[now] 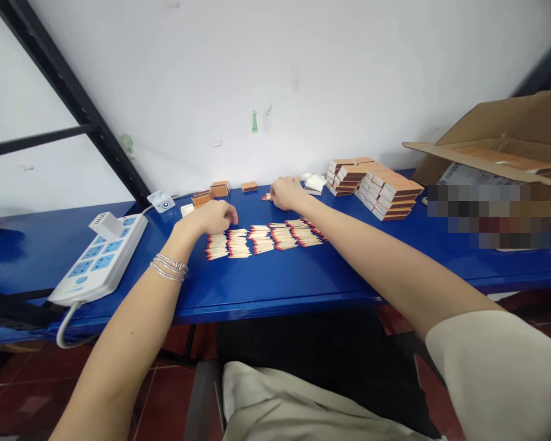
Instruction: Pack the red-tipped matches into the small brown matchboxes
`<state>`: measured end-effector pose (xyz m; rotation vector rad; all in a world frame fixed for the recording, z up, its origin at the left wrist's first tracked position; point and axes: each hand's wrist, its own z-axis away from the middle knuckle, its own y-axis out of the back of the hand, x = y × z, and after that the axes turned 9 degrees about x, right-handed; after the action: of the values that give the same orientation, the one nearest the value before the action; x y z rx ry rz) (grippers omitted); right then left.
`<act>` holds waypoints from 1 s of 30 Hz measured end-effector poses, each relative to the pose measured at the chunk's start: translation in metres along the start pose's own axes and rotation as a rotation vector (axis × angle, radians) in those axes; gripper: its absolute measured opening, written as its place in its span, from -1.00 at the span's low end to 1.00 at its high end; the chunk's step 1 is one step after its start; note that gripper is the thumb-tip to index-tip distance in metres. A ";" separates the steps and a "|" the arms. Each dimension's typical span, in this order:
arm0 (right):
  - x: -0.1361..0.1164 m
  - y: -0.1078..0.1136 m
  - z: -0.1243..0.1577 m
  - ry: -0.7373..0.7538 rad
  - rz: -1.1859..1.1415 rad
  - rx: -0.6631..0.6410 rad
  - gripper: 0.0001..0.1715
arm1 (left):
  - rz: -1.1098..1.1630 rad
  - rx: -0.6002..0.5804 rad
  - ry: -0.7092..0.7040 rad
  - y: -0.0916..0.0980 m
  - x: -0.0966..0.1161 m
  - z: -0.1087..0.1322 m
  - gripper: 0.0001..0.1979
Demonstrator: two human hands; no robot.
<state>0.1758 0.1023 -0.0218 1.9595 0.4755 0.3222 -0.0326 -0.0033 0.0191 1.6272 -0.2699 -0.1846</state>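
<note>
Several small piles of red-tipped matches lie in a row on the blue table. My left hand, bracelets on the wrist, rests curled just behind the leftmost pile, fingertips down near the matches. My right hand reaches further back, fingers closed over a few loose matches on the table. Whether it grips them is unclear.
Stacked orange matchboxes stand at back right, with several loose boxes at back left. A white power strip lies at left, an open cardboard carton at right. White box trays sit near my right hand.
</note>
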 end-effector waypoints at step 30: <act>0.014 0.035 0.039 0.152 -0.400 -0.211 -0.83 | 0.010 0.027 -0.014 -0.004 -0.002 -0.001 -0.60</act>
<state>0.2109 0.0643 -0.0065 1.5981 0.8798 0.2530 -0.0336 -0.0017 0.0151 1.6514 -0.2926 -0.1852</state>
